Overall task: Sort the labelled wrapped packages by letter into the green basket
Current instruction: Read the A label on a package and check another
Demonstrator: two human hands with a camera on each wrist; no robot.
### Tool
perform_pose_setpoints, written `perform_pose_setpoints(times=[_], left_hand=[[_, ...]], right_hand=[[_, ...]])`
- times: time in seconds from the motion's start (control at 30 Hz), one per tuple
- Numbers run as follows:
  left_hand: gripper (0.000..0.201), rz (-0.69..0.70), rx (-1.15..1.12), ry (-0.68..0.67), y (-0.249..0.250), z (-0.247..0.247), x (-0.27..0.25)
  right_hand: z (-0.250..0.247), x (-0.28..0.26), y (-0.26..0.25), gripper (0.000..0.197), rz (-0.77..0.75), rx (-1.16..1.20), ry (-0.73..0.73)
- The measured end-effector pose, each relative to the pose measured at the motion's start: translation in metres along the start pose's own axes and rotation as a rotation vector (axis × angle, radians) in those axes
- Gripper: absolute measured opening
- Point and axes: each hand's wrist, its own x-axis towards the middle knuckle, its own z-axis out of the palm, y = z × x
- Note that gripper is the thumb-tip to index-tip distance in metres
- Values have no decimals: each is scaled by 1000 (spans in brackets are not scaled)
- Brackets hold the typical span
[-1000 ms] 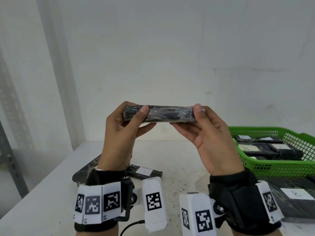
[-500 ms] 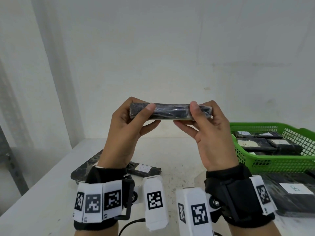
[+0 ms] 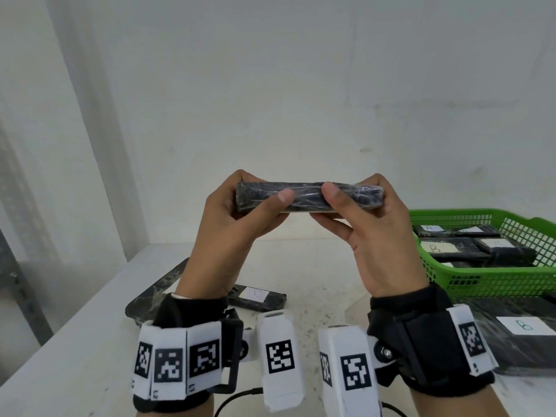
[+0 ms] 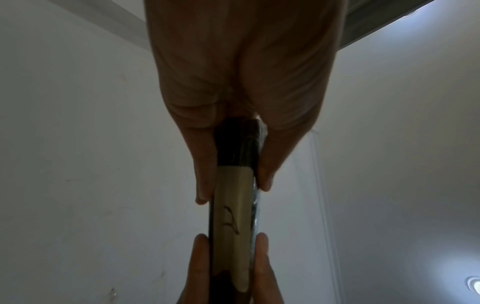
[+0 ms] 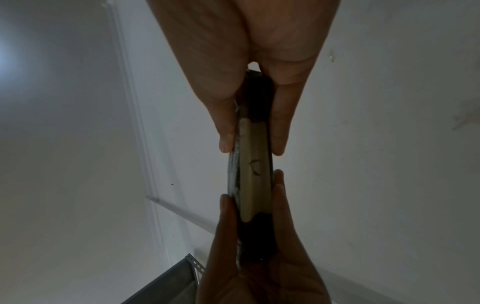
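**Two hands, one wrapped package held edge-on**

Several black packages already lie in the green basket (image 3: pixel 493 276) at the right; one shows a B label. Another B-labelled package (image 3: pixel 525 332) lies on the table (image 3: pixel 316 266) in front of the basket, and a third (image 3: pixel 255 296) lies partly behind the left wrist. The held package (image 3: pixel 304 195) is raised above the table, level, its label turned away from the head view. The wrist views show the label, but its letter is too dim to read. The left hand (image 3: pixel 228 224) and right hand (image 3: pixel 370 233) pinch opposite ends, thumb against fingers.
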Motion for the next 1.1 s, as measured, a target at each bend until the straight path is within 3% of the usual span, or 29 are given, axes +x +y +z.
perform_pose_setpoints(times=[0.13, 0.23, 0.37, 0.63, 0.8, 1.1], left_hand=[[30, 7, 30, 46, -1, 2, 0], [28, 5, 20, 27, 0, 4, -1], [23, -43, -33, -52, 2, 2, -2], [23, 37, -40, 13, -3, 5, -1], [19, 26, -123, -52, 0, 3, -2], [19, 26, -144, -43, 1, -5, 1]], right_hand=[[2, 0, 0, 38, 53, 2, -13], [5, -2, 0, 44, -11, -30, 23], [2, -2, -1, 39, -29, -25, 54], [0, 1, -7, 38, 32, 6, -12], [-1, 0, -10, 30, 11, 10, -8], [2, 0, -9, 27, 48, 30, -59]])
